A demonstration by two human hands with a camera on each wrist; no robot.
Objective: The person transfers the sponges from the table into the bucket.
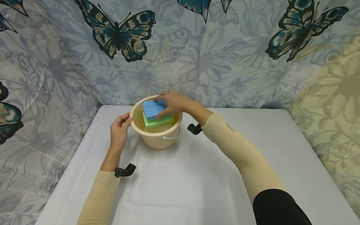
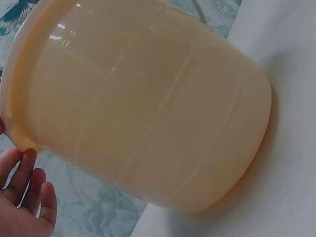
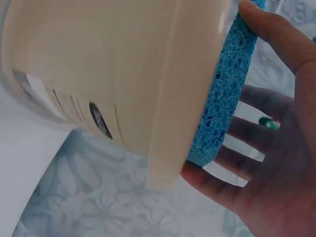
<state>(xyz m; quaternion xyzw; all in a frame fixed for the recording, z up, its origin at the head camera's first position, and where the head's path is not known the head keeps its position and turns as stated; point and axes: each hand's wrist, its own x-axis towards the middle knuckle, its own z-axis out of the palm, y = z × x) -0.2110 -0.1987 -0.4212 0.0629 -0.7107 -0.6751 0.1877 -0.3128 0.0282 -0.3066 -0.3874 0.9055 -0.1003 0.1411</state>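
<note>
A cream bucket stands upright near the table's far edge, its white handle hanging at the front right. My left hand pinches the bucket's left rim between thumb and fingers; in the left wrist view the fingertips touch the rim's edge. With thumb and fingers spread across it, my right hand holds a blue sponge at the bucket's mouth. Beneath it in the bucket lies a green sponge, partly covered by the blue one. In the right wrist view the blue sponge sticks out above the rim.
A white cloth covers the table. Behind and beside it hangs a curtain printed with flowers and butterflies, close to the bucket's far side. Black wrist mounts sit on both forearms. A label is on the bucket's side.
</note>
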